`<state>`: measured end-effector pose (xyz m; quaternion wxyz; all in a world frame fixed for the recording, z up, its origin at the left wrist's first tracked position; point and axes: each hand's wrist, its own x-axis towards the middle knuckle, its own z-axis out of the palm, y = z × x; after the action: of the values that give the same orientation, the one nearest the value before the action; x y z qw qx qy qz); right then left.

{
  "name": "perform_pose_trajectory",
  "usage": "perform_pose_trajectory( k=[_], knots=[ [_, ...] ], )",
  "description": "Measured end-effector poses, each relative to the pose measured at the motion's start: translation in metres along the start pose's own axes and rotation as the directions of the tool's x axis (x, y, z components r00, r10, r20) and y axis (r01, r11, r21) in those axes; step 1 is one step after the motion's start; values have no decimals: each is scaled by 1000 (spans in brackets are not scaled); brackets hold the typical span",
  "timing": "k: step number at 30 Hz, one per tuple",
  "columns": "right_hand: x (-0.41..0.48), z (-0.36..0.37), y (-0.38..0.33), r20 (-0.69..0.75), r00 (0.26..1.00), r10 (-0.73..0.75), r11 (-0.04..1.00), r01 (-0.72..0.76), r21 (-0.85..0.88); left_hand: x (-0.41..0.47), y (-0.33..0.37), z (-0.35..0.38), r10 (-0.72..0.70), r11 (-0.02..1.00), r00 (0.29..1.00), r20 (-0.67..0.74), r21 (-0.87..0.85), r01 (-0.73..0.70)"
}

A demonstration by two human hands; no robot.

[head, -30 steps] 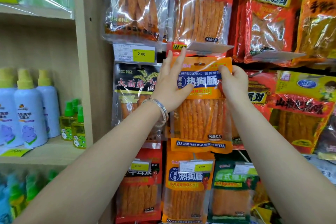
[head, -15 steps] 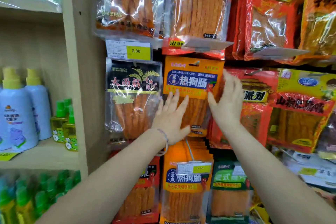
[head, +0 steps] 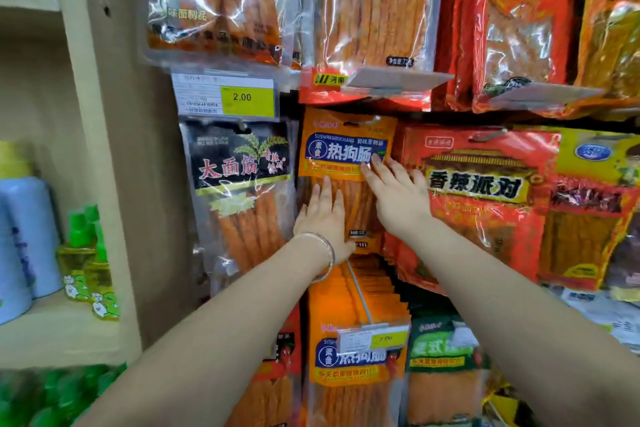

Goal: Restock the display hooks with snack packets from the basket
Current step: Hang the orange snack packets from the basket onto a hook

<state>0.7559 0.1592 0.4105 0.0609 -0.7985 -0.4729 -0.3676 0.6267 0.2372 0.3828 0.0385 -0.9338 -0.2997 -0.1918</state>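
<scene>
Both hands have slid down from the top edge of the orange snack packet (head: 346, 149). It hangs between a black packet (head: 239, 166) and a red packet (head: 478, 184). The left hand (head: 322, 218) lies flat, fingers straight, on its clear window. The right hand (head: 398, 199) presses spread fingers against its right edge.

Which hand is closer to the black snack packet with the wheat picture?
Left. The left hand lies flat on the orange packet, just beside the black packet; the right hand rests at the orange packet's far edge, next to the red packet.
</scene>
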Motion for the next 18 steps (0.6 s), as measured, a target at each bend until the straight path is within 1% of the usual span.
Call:
perform_pose_trajectory(
  k=[5,7,8,10,12,15,18],
  knots=[
    [21,-6,-1,168,985,-23,996,37,-85,14,-2,-10,-19,1000,998,63,9,18],
    [22,-12,-1,211,977,-44,996,60,-70,14,-2,-16,-11,999,995,96,-30,14],
    [20,-16,-1,213,975,-59,997,67,-34,12,-2,-19,-9,998,993,117,-66,17],
    [9,-26,-1,181,980,-80,992,60,110,2,-1,-24,17,988,988,156,-156,8],
    [-9,-33,-3,128,989,-73,956,32,293,-15,0,-29,79,971,988,136,-236,-45],
    [-50,-42,-10,111,994,19,835,-77,545,-59,-2,-33,139,918,990,29,-378,-118],
    [-110,-47,-23,120,986,116,689,-167,706,-124,-5,-31,141,835,986,-85,-526,-164]
  ],
)
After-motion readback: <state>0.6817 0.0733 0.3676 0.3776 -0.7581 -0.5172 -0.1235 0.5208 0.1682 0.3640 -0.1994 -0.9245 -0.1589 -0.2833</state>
